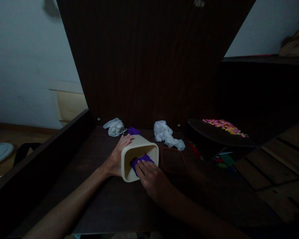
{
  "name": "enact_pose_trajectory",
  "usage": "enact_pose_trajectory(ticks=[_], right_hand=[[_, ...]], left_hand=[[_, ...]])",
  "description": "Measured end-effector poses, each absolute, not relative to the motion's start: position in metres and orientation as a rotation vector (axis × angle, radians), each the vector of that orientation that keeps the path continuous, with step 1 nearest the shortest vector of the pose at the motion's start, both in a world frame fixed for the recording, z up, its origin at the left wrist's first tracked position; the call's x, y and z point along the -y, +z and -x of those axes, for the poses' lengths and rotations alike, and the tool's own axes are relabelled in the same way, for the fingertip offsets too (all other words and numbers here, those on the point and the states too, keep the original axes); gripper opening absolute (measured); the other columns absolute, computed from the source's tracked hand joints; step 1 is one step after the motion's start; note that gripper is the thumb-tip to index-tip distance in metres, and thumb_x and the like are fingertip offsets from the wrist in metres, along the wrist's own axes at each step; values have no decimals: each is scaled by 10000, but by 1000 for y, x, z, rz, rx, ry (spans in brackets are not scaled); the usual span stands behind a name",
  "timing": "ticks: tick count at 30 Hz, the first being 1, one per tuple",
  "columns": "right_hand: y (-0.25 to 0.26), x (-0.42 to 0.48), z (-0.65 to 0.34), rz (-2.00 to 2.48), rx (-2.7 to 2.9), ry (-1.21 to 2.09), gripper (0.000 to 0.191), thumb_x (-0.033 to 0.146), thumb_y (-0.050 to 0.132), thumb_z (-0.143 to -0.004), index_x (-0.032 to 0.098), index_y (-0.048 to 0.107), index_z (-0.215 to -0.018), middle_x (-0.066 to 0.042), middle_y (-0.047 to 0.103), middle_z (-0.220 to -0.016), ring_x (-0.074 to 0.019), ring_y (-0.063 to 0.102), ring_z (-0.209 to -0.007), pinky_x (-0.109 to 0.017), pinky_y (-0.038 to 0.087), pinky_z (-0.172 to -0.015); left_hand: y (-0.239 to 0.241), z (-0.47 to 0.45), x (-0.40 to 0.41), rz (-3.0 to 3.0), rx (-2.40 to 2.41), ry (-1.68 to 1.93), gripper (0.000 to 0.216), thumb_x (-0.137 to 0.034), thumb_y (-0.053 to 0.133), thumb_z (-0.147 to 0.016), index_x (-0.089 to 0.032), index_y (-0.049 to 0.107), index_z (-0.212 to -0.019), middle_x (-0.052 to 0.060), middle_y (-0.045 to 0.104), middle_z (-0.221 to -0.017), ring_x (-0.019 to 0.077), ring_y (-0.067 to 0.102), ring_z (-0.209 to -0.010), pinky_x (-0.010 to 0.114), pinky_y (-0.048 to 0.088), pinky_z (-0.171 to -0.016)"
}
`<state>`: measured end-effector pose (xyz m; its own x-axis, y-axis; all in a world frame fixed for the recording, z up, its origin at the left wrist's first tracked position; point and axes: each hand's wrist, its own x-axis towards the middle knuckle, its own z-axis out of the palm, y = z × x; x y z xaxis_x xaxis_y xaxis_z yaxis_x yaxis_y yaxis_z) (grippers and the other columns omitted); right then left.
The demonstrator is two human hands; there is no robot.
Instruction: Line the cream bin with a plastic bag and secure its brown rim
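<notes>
A cream plastic bin (pixel 142 142) lies tipped on the dark wooden surface, its open mouth facing me. My left hand (pixel 116 156) grips it from the left side, fingers over the top edge and thumb hidden. Just inside the mouth, my right hand (pixel 153 179) holds a purple cloth (pixel 146 158) against the inner wall; the fingertips are partly buried in the cloth. Right of the bin lies a thin reddish-brown rectangular frame (pixel 173 149). A second purple piece of cloth (pixel 134 130) rests behind the bin.
Crumpled white plastic bags (pixel 114 127) (pixel 166 133) lie near the tall dark back panel (pixel 149 66). On the right is a dark corner shelf (pixel 201 127) bearing small pink and yellow pieces (pixel 224 127). Green and red items (pixel 228 160) sit below it. A raised side board (pixel 47 156) runs along the left.
</notes>
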<state>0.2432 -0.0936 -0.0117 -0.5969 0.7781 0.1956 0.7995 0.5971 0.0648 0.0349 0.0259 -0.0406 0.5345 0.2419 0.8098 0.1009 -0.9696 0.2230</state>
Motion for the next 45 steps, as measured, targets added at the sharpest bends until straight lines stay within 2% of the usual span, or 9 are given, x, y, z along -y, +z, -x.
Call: enact_pose_trajectory(ticks=[4,6,12,17,26,31,36,40,45], right_hand=[[0,88,-238,1341,2691,-80,465,70,482,-945,40,596,-1394,-235,609,-1421,-313,594,-1330,-440,508,-1113],[8,86,-235,1404,2701,-14,504,54,456,-932,16,560,-1423,-246,576,-1451,-309,588,-1338,-413,516,-1100],[28,80,-230,1477,2610,134,597,82,422,-924,8,417,-1516,-231,560,-1477,-285,604,-1313,-376,549,-1036],[45,72,-220,1623,2559,285,480,149,380,-990,45,474,-1448,-219,694,-1273,-306,723,-1072,-423,584,-902],[56,63,-205,1646,2426,439,312,251,411,-1021,100,588,-1230,-186,757,-1064,-310,737,-981,-397,532,-846],[55,64,-194,1632,2299,539,295,277,448,-998,119,613,-1184,-186,750,-1087,-304,727,-1015,-383,518,-866],[53,73,-181,1596,2242,542,393,305,466,-983,93,565,-1298,-195,753,-1076,-306,738,-968,-389,539,-834],[52,84,-174,1632,2300,547,449,310,483,-965,64,547,-1336,-202,753,-1074,-325,741,-961,-421,568,-840],[52,99,-174,1587,2447,536,782,354,581,-922,-48,313,-1537,-283,619,-1369,-359,635,-1235,-446,526,-1042]], left_hand=[[-37,-33,-22,-2642,-388,1389,1374,-572,877,-662,-233,-19,-1646,209,143,-1694,516,262,-1504,757,212,-1215],[-34,-33,-20,-2649,-439,1408,1321,-529,859,-709,-219,-20,-1645,217,132,-1695,500,255,-1513,738,266,-1204],[-30,-36,-18,-2625,-462,1529,1059,-320,816,-792,-227,158,-1617,234,402,-1544,405,431,-1435,633,452,-1114],[-32,-40,-17,-2642,-514,1643,930,-238,767,-799,-236,248,-1572,189,532,-1365,357,577,-1260,573,548,-991],[-27,-41,-11,-2591,-529,1512,983,-256,719,-777,-163,185,-1597,248,387,-1529,432,410,-1432,661,423,-1123],[-33,-43,-12,-2587,-569,1471,1110,-365,780,-770,-197,95,-1626,245,305,-1600,450,343,-1479,689,364,-1162],[-42,-42,-16,-2567,-570,1528,984,-468,702,-888,-228,99,-1628,219,327,-1599,409,350,-1489,666,346,-1193],[-44,-39,-17,-2530,-598,1546,828,-422,616,-965,-272,132,-1620,183,380,-1572,366,405,-1465,625,401,-1174],[-41,-36,-15,-2505,-591,1501,1017,-481,787,-815,-218,192,-1597,227,389,-1547,430,398,-1453,649,389,-1168]])
